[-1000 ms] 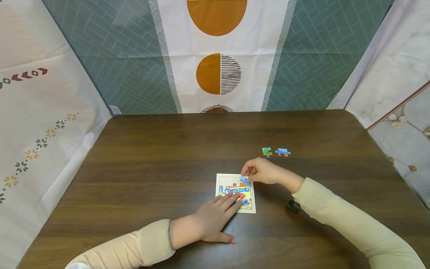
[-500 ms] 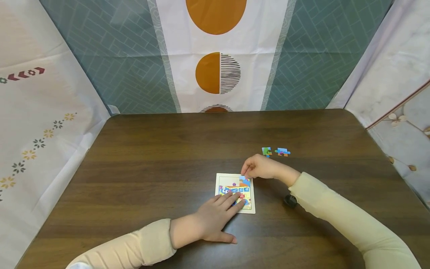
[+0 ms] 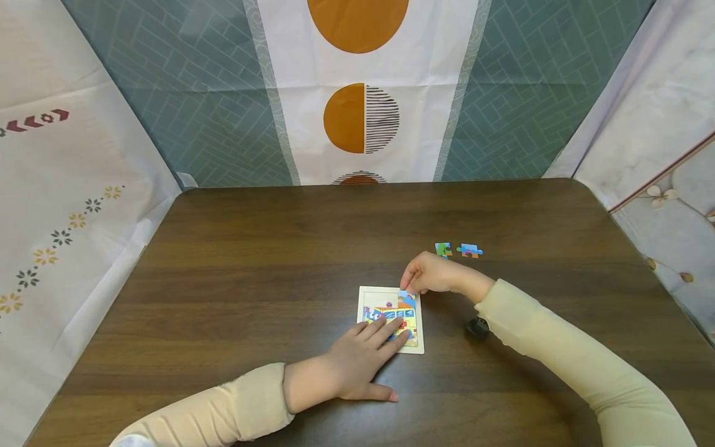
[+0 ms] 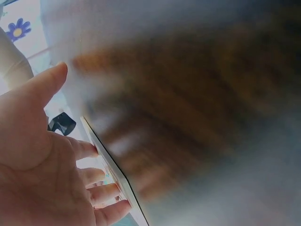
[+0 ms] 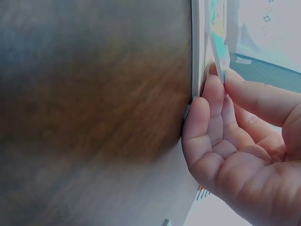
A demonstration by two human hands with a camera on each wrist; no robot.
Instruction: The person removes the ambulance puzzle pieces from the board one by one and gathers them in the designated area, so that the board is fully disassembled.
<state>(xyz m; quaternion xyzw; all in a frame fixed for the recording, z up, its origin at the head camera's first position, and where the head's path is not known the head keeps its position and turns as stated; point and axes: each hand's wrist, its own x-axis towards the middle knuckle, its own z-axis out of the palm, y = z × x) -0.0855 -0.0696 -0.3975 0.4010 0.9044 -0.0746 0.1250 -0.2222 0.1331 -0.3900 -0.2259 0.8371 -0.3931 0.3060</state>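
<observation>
A small puzzle board with a pale frame (image 3: 361, 302) lies on the table, partly filled with pieces that form a colourful vehicle picture. My left hand (image 3: 360, 363) rests flat over its lower left part, fingers spread, hiding some of the picture. At the board's upper right corner my right hand (image 3: 434, 273) pinches a blue and orange puzzle piece (image 3: 406, 299) between thumb and fingers. In the right wrist view that piece (image 5: 218, 47) stands tilted, its near edge lifted from the board. The upper left of the board shows bare backing.
Two loose puzzle pieces, one green and blue (image 3: 443, 249) and one mostly blue (image 3: 470, 250), lie on the brown table (image 3: 251, 248) beyond my right hand. A black device (image 3: 477, 328) sits under the right wrist. Patterned cloths (image 3: 357, 124) hang behind and beside the table.
My right hand has shifted slightly away from me at the board's corner, still on the piece. The left hand stays nearly in place on the board.
</observation>
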